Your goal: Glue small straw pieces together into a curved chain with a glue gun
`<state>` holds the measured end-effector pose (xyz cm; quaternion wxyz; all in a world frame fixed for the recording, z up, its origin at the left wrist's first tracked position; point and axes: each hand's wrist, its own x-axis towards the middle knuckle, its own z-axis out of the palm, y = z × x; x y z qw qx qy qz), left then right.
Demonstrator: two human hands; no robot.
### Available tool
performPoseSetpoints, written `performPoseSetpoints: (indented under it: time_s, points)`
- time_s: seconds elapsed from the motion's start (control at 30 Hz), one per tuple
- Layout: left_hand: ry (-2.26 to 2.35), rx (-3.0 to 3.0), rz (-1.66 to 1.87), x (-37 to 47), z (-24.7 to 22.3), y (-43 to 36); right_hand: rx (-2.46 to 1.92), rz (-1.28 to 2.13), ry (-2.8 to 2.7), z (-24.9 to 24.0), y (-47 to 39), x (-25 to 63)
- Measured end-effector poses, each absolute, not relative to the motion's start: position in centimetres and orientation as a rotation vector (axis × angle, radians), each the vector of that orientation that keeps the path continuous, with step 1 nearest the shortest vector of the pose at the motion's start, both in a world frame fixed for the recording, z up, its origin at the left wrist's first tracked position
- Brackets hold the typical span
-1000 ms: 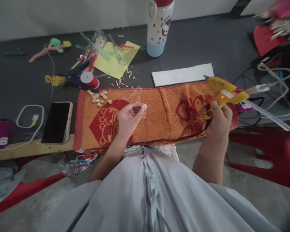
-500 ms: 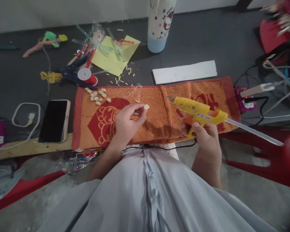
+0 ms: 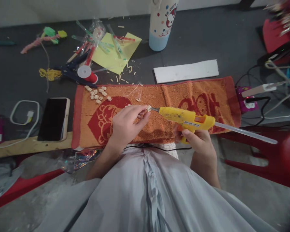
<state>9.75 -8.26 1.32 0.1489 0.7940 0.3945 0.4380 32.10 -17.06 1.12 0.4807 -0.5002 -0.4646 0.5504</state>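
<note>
My left hand pinches a small pale wooden piece between thumb and fingertips, above an orange towel. My right hand is wrapped round the handle of a yellow hot glue gun, with fingers at its orange trigger. The metal nozzle points left and meets, or almost meets, the wooden piece; I cannot tell if they touch. A clear glue stick juts from the back of the gun. Several similar small wooden pieces lie in a cluster on the towel's upper left.
Behind the towel lie a white strip, a yellow paper with straws and scraps, and a red thread spool. A bottle stands at the back. A phone lies left; a purple power socket with cables sits right.
My right hand has brought the glue gun left and slightly down, so its nozzle is now at the wooden piece. My left hand keeps its pinch, nearly in place.
</note>
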Motion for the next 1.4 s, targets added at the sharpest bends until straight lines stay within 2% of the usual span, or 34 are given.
performPoseSetpoints:
  time_s: [1.4]
  points:
    - [1.168,2.348,1.303,9.6,1.6,-8.4,-1.327,1.316,-1.126,2.4,-17.0,31.8]
